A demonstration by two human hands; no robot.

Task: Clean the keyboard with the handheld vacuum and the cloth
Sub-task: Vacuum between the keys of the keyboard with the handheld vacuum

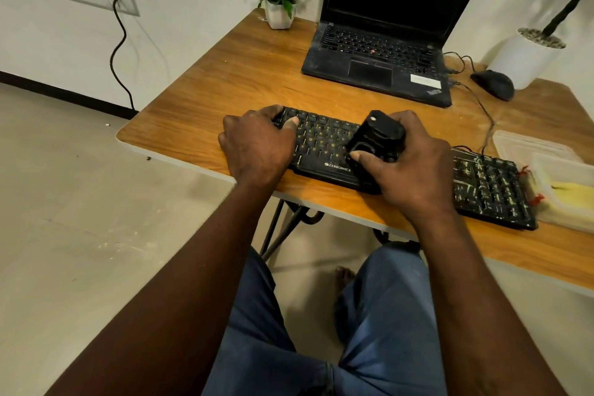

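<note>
I record my left hand (257,146) gripping the Zebronics keyboard (321,141), right hand (409,167) holding the handheld vacuum (377,138) mid-board; right-side keys look littered, wiping outstanding.

Keyboard (321,143) along desk (241,74) front edge, handheld vacuum (376,135) on its middle; laptop (379,51) behind; flower pot (279,14) left of laptop, mouse (493,84) right.

The vacuum (376,138) hides part of the keyboard (321,141) — the container (561,167), perhaps plastic, runs off-frame.
</note>
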